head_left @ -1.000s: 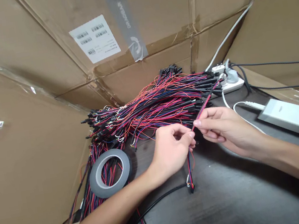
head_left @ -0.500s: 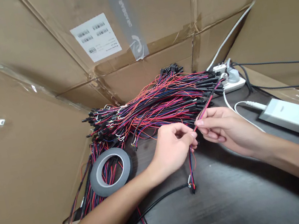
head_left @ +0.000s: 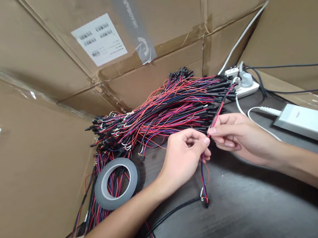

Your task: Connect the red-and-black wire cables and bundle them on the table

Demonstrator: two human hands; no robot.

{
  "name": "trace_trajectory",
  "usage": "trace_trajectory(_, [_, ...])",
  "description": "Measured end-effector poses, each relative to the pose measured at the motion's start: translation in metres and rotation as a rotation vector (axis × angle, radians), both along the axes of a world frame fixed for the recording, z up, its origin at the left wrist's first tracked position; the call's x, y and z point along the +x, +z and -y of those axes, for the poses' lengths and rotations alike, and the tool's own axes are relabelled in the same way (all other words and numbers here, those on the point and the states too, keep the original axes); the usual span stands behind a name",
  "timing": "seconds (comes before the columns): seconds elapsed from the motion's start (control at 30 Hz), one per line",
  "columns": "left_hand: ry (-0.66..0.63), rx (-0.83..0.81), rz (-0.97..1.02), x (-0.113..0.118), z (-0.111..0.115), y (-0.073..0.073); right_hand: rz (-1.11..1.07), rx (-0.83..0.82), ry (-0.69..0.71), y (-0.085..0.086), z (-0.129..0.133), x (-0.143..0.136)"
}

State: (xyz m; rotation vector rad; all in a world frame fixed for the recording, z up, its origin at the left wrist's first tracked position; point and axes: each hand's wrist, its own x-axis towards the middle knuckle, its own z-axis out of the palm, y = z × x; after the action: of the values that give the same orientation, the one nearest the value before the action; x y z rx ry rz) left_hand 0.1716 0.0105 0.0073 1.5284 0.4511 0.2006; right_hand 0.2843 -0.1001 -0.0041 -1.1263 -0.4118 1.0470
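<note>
Both hands pinch one wire harness (head_left: 203, 180) of red, blue and black wires over the dark table. My left hand (head_left: 184, 153) closes thumb and fingertips on its middle. Just right of it, my right hand (head_left: 235, 134) grips the same wires between thumb and index finger. From there the wires run up and right to an end beside the power strip. The lower end hangs to a small black connector (head_left: 206, 202) with a white wire loop, where a black cable (head_left: 171, 213) also reaches. A grey tape roll (head_left: 100, 185) lies left of my left forearm.
A large pile of wire harnesses (head_left: 157, 111) lies behind my hands, more under the tape roll. At right are a white power strip (head_left: 251, 89) with plugs and a white power adapter (head_left: 315, 123). Cardboard walls (head_left: 166, 16) surround the table (head_left: 253, 209).
The view has shifted very slightly. Both hands keep their pinch on the wire harness in nearly the same place.
</note>
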Motion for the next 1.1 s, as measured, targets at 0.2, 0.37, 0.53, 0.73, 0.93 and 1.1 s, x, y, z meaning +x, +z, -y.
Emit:
trace_trajectory(0.2, [0.024, -0.187, -0.024, 0.000, 0.002, 0.004, 0.001, 0.005, 0.009, 0.000, 0.000, 0.000])
trace_trajectory(0.37, [0.028, -0.321, -0.079, 0.000, -0.001, 0.008, -0.017, 0.015, 0.024, -0.001, 0.001, 0.000])
trace_trajectory(0.53, [0.035, -0.339, -0.093, 0.000, -0.003, 0.006, -0.028, 0.023, 0.034, -0.001, 0.001, 0.000])
trace_trajectory(0.73, [0.035, 0.065, 0.000, 0.003, -0.006, 0.004, -0.034, 0.026, 0.010, 0.000, 0.001, 0.001])
trace_trajectory(0.93, [-0.026, 0.245, -0.058, 0.006, -0.010, 0.007, -0.040, 0.021, -0.016, -0.001, 0.000, 0.003])
trace_trajectory(1.1, [-0.043, 0.234, -0.066, 0.004, -0.010, 0.005, -0.033, 0.021, -0.027, -0.002, -0.001, 0.001])
